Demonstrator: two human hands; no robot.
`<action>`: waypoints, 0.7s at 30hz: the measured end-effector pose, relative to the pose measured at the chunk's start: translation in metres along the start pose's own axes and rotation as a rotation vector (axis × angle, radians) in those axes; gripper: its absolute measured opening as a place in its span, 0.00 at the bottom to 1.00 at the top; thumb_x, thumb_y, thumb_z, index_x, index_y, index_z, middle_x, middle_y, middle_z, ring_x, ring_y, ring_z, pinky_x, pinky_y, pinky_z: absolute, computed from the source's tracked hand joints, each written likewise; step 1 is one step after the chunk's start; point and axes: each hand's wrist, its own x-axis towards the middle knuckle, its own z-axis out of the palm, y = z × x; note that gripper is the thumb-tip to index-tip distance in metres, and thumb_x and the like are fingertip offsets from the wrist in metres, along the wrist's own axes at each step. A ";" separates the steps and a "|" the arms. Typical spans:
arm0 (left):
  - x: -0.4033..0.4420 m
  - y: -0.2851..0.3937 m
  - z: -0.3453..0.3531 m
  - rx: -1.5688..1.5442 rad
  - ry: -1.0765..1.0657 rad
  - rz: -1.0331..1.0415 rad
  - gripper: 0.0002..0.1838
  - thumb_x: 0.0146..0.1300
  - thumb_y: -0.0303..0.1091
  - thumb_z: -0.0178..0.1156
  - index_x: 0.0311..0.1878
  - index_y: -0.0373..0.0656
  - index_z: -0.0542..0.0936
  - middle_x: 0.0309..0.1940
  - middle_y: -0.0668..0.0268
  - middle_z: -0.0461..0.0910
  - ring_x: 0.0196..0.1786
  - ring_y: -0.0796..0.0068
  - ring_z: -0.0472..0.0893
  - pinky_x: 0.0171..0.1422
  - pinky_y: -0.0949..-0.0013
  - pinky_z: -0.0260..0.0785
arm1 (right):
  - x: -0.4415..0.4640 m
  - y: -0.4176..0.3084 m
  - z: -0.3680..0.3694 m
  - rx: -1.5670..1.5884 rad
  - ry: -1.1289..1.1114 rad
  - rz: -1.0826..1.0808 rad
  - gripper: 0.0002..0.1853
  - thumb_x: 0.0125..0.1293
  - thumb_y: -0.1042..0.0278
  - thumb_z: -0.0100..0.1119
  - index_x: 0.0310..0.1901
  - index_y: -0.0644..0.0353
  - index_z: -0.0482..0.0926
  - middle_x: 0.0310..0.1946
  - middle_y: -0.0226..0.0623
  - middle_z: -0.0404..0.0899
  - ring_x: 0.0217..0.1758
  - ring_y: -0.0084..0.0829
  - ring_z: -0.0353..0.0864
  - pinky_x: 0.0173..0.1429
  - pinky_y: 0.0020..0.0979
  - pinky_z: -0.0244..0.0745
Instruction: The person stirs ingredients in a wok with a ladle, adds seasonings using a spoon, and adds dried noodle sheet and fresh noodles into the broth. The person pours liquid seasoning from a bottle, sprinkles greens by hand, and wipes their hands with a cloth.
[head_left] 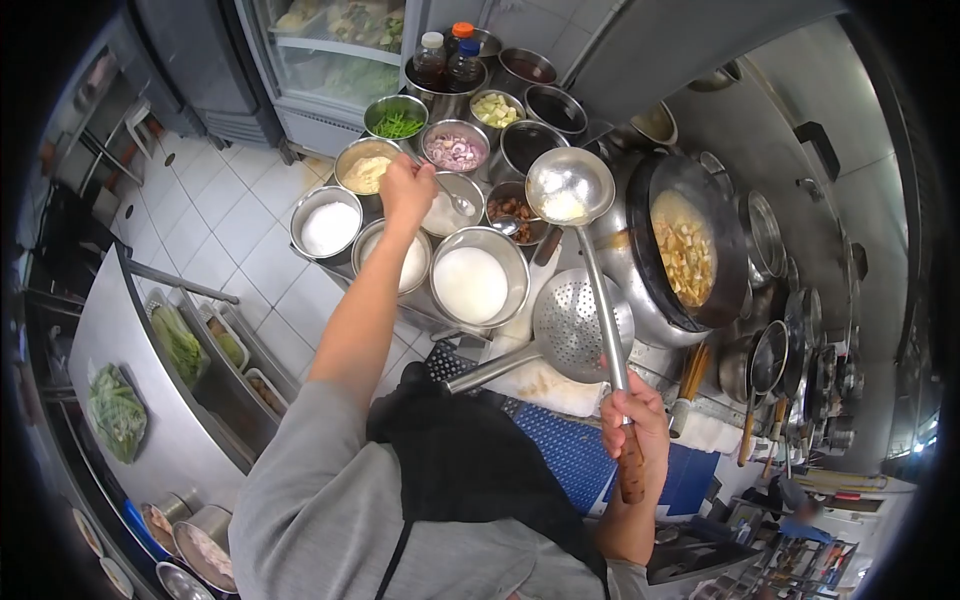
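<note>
My left hand (pixel 408 192) is closed over the seasoning pots, fingers pinched on a small metal spoon (pixel 461 204). The spoon's bowl hangs over a pot of pale powder (pixel 441 218). My right hand (pixel 634 408) grips the wooden handle of a long steel ladle (pixel 600 300). Its bowl, up near the pots, has a little pale stuff in the bottom. Close around my left hand stand a pot of yellowish paste (pixel 364 174), a pot of white grains (pixel 330 228) and a pot of chopped purple onion (pixel 454 151).
At right, a wok (pixel 686 240) holds pieces of food in broth. A perforated strainer (pixel 583 325) lies below the ladle. Nearer pots hold white liquid (pixel 470 285) and brown bits (pixel 513 212). Bottles (pixel 462 68) stand at the back. Bagged greens (pixel 117 412) rest on the left counter.
</note>
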 end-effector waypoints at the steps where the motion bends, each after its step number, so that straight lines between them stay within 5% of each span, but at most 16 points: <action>1: -0.003 0.020 -0.010 -0.109 -0.013 -0.033 0.07 0.64 0.28 0.65 0.40 0.33 0.81 0.27 0.53 0.86 0.32 0.58 0.88 0.39 0.58 0.80 | -0.001 -0.002 0.001 -0.009 0.008 0.000 0.30 0.67 0.74 0.59 0.71 0.69 0.67 0.20 0.32 0.73 0.12 0.21 0.69 0.13 0.23 0.65; 3: -0.003 0.048 -0.018 -0.252 -0.052 -0.052 0.06 0.69 0.26 0.63 0.43 0.32 0.81 0.31 0.57 0.86 0.29 0.72 0.86 0.32 0.72 0.82 | -0.002 -0.009 0.010 -0.104 0.060 0.027 0.31 0.67 0.74 0.59 0.71 0.68 0.67 0.20 0.31 0.73 0.13 0.20 0.69 0.14 0.23 0.64; 6: -0.026 0.086 -0.008 -0.398 -0.188 0.213 0.06 0.69 0.27 0.65 0.43 0.33 0.82 0.31 0.59 0.86 0.32 0.74 0.86 0.36 0.70 0.80 | -0.001 -0.018 0.025 -0.190 0.084 0.094 0.31 0.67 0.75 0.60 0.72 0.66 0.67 0.20 0.31 0.73 0.13 0.20 0.69 0.14 0.23 0.63; 7: -0.046 0.111 -0.012 -0.026 -0.122 0.549 0.07 0.68 0.27 0.65 0.44 0.34 0.84 0.31 0.59 0.87 0.33 0.73 0.86 0.39 0.68 0.77 | -0.002 -0.019 0.026 -0.210 0.080 0.122 0.31 0.67 0.75 0.60 0.72 0.66 0.67 0.20 0.30 0.73 0.13 0.20 0.69 0.15 0.22 0.63; 10: -0.052 0.121 -0.019 0.090 0.082 0.896 0.08 0.67 0.27 0.66 0.45 0.33 0.85 0.31 0.58 0.87 0.32 0.69 0.86 0.37 0.68 0.75 | -0.004 -0.017 0.021 -0.133 0.032 0.135 0.31 0.67 0.75 0.60 0.72 0.67 0.67 0.19 0.31 0.73 0.13 0.20 0.69 0.14 0.22 0.62; 11: -0.050 0.117 -0.030 0.112 0.123 0.831 0.05 0.68 0.29 0.65 0.39 0.38 0.84 0.35 0.59 0.87 0.33 0.60 0.86 0.38 0.63 0.77 | -0.008 -0.017 0.018 -0.082 0.026 0.111 0.31 0.67 0.75 0.60 0.72 0.67 0.67 0.19 0.31 0.73 0.13 0.20 0.69 0.14 0.22 0.62; 15: -0.061 0.083 -0.078 -0.078 0.212 0.556 0.09 0.74 0.32 0.62 0.43 0.34 0.85 0.30 0.65 0.85 0.32 0.79 0.82 0.36 0.71 0.74 | -0.027 -0.023 -0.012 0.030 0.014 -0.032 0.31 0.67 0.75 0.60 0.71 0.69 0.67 0.19 0.31 0.72 0.12 0.20 0.68 0.13 0.22 0.62; 17: -0.077 0.059 -0.101 -0.109 0.217 0.378 0.11 0.77 0.34 0.58 0.46 0.35 0.84 0.35 0.64 0.86 0.34 0.80 0.82 0.37 0.74 0.75 | -0.036 -0.033 -0.036 0.038 0.073 -0.132 0.29 0.66 0.77 0.59 0.70 0.67 0.69 0.19 0.31 0.73 0.11 0.20 0.68 0.13 0.21 0.62; 20: -0.106 0.022 -0.113 -0.102 0.301 0.173 0.15 0.78 0.39 0.56 0.51 0.35 0.80 0.42 0.61 0.86 0.43 0.76 0.85 0.44 0.72 0.78 | -0.031 -0.056 -0.072 -0.219 0.353 -0.234 0.28 0.65 0.77 0.59 0.69 0.66 0.73 0.20 0.30 0.76 0.12 0.23 0.71 0.15 0.23 0.66; 21: -0.113 0.012 -0.112 -0.130 0.346 0.075 0.16 0.76 0.41 0.59 0.47 0.34 0.81 0.39 0.60 0.85 0.40 0.75 0.83 0.42 0.69 0.77 | -0.022 -0.059 -0.097 -0.550 0.438 -0.325 0.29 0.64 0.76 0.60 0.68 0.66 0.73 0.22 0.34 0.77 0.14 0.26 0.74 0.19 0.26 0.71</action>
